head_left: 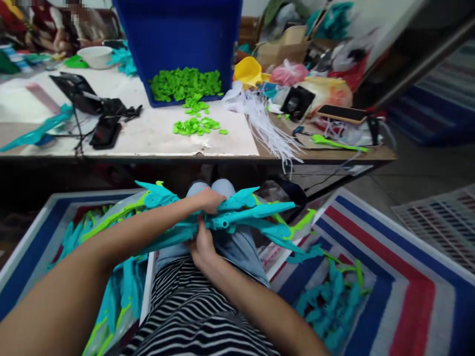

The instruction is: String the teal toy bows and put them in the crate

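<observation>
Across my lap lies a bundle of long, pointed turquoise plastic parts (pixel 256 211) with lime-green edges; I cannot make out exactly what they are. My left hand (pixel 212 200) is closed over the top of the bundle near its middle. From below, my right hand (pixel 203 243) grips the same bundle, its thumb upright against the parts and its other fingers mostly hidden. The pointed ends spread out to both sides. On my left, a striped bag (pixel 39 247) holds many similar turquoise and green parts (pixel 124 289).
Another striped bag (pixel 411 291) at right holds more turquoise parts (pixel 334 301). Ahead, the table (pixel 148 131) carries a tipped blue bin (pixel 181 34) with small green pieces (pixel 185 84), white ties (pixel 263 118), a phone (pixel 343 113) and a black stand (pixel 77 91). People sit far left.
</observation>
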`<move>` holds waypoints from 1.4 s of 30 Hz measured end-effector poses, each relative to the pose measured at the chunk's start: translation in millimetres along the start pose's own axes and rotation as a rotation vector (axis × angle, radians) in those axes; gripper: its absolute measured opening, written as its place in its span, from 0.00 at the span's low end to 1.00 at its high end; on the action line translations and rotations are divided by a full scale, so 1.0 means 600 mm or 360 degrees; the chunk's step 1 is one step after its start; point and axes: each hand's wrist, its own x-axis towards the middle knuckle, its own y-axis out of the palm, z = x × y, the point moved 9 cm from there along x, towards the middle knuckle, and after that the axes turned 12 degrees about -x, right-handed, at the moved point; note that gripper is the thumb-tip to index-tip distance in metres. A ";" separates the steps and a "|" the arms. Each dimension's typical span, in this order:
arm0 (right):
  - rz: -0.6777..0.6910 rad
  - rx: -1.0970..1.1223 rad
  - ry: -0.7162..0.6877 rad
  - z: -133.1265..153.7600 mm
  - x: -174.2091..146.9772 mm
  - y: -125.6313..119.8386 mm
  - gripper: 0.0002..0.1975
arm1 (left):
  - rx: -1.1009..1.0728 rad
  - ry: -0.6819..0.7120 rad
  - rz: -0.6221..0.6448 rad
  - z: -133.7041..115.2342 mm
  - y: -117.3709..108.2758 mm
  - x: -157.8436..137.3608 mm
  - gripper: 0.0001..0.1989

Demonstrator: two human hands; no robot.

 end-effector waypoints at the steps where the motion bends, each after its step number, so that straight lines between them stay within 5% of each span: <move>1: 0.0128 -0.0109 0.0098 -0.013 -0.008 0.009 0.23 | -0.0013 -0.0021 -0.0017 0.015 0.009 -0.004 0.26; 4: 0.0668 -0.0789 0.0164 -0.021 -0.052 0.013 0.23 | -0.0113 -0.0129 -0.0005 0.055 0.039 -0.016 0.25; 6: 0.0812 -0.1438 -0.0292 0.029 -0.071 -0.011 0.18 | -0.0145 -0.0154 -0.0047 0.068 0.052 -0.020 0.26; 10: 0.0271 -0.2613 -0.1819 0.185 -0.081 -0.041 0.15 | -0.0234 -0.0189 -0.0233 0.075 0.063 -0.016 0.26; 13: 0.0179 -0.3366 -0.2213 0.205 -0.045 -0.030 0.15 | -0.0287 -0.0261 -0.0302 0.080 0.062 -0.010 0.23; 16: 0.0335 -0.3737 -0.2230 0.197 -0.039 -0.026 0.12 | -0.0269 -0.0346 -0.0357 0.094 0.046 -0.011 0.19; 19: 0.0557 -0.3833 -0.2030 0.181 -0.066 -0.057 0.20 | -0.0204 -0.0460 -0.0515 0.117 0.015 -0.018 0.18; 24: 0.0803 -0.3668 -0.1500 0.152 -0.046 -0.150 0.20 | -0.0183 -0.0565 -0.0645 0.136 0.007 -0.020 0.18; 28: 0.0894 -0.3489 -0.1530 0.168 -0.029 -0.162 0.16 | -0.0203 -0.0422 -0.0799 0.113 0.013 -0.032 0.22; 33: 0.0354 -0.3042 -0.2250 0.280 -0.059 -0.103 0.14 | -0.0186 -0.0206 -0.0788 0.090 -0.009 -0.044 0.21; 35: 0.0196 -0.3078 -0.2378 0.290 -0.044 -0.075 0.14 | -0.0153 -0.0211 -0.0780 0.097 -0.034 -0.041 0.22; 38: 0.0035 -0.3307 -0.2290 0.269 0.020 -0.036 0.23 | -0.0092 -0.0270 -0.0835 0.115 -0.079 -0.035 0.22; 42: -0.0126 -0.3470 -0.1887 0.240 0.109 -0.016 0.38 | 0.0049 -0.0241 -0.0885 0.120 -0.114 -0.030 0.19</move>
